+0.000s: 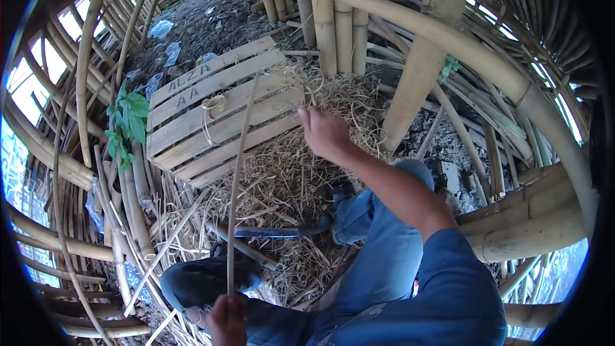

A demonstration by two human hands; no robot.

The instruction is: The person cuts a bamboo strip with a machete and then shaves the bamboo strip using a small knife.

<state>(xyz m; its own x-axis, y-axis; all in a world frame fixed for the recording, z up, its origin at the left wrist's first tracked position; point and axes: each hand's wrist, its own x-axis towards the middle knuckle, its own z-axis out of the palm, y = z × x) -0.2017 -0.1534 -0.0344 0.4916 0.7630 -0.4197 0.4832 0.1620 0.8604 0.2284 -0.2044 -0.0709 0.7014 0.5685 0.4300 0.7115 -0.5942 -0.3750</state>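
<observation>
My left hand [227, 320], low in the view, is closed round the near end of a long, thin bamboo strip [238, 173]. The strip rises nearly upright in the picture, its far end over a wooden slatted crate [224, 125]. My right hand [325, 133] is out in front, fingers pinched together beside the crate's right edge. Whatever may be between those fingers is too small to make out against the shavings [275, 179]. A long-bladed knife [269, 232] lies across the shavings by my legs, its dark handle towards my right foot.
Thick bamboo poles [333, 19] stand behind the crate, and a curved pole [410, 19] arches over the right side. A flat bamboo post [419, 70] leans close beyond my right hand. A leafy green plant [131, 115] grows at left. A curled strip [208, 118] rests on the crate.
</observation>
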